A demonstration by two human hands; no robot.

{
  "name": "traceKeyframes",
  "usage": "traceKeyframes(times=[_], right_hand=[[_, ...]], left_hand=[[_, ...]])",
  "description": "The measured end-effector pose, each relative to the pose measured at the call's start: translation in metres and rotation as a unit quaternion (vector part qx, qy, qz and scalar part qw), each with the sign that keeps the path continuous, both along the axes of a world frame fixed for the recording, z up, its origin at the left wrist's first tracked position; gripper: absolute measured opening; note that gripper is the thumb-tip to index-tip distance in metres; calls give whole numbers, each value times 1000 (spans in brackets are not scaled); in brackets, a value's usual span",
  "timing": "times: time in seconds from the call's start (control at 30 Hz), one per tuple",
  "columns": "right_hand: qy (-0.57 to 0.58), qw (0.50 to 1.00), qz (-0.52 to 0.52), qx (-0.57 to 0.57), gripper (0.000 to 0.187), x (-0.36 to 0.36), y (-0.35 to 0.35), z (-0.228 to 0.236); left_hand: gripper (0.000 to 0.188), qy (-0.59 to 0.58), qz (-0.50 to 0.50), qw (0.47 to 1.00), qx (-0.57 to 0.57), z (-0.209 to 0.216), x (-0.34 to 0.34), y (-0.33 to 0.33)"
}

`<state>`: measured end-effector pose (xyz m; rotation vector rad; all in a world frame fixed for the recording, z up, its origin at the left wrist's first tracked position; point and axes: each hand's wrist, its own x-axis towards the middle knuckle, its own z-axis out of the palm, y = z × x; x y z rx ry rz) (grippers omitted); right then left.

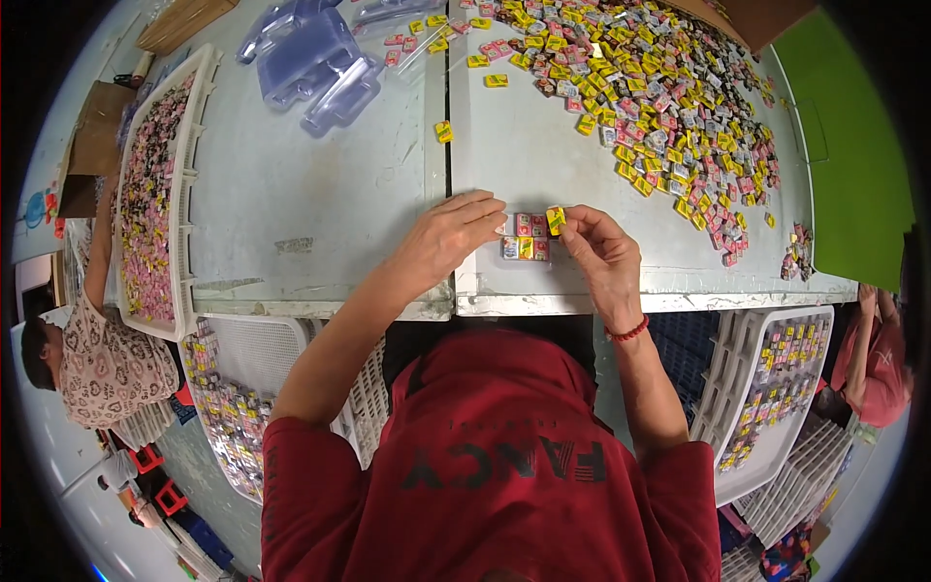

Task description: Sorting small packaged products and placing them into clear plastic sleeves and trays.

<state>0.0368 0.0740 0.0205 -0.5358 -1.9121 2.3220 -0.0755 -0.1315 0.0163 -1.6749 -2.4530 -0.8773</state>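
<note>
A small clear tray (540,250) lies near the table's front edge with several little candy-sized boxes in it, pink, yellow and pale, in two short rows. Between the thumb and fingers of my right hand (605,254) is a small yellow box (556,220), held at the tray's far right corner. My left hand (448,241) lies at the tray's left side, fingers stretched out side by side, tips close to the pale box at its edge. Whether those fingertips touch the tray is hard to make out.
A big heap of small boxes (669,126) covers the table's far right. Clear plastic trays (310,63) are piled at the far left. A white crate (179,194) of small pieces stands leftmost. Filled crates (781,388) sit below the table on both sides. Other people are at left and right.
</note>
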Motion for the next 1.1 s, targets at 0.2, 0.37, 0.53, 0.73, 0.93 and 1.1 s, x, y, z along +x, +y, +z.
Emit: traceKeyframes(times=[0.2, 0.37, 0.53, 0.73, 0.93, 1.1], right_hand=[[-3, 1000, -1, 4, 24, -1, -2, -3], [4, 999, 1, 50, 23, -2, -11, 0], [-16, 951, 17, 308, 19, -12, -30, 7], [-36, 894, 62, 443, 17, -28, -36, 8], [-20, 876, 85, 474, 14, -31, -41, 11], [88, 838, 5, 539, 13, -18, -51, 0]], left_hand=[[26, 33, 27, 998, 35, -4, 6, 0], [22, 25, 35, 997, 65, -8, 9, -5], [22, 33, 35, 995, 84, -9, 9, -4], [20, 29, 37, 992, 114, -15, 8, -3], [18, 24, 40, 991, 125, -21, 7, -5], [19, 22, 44, 990, 130, -23, 7, -4]])
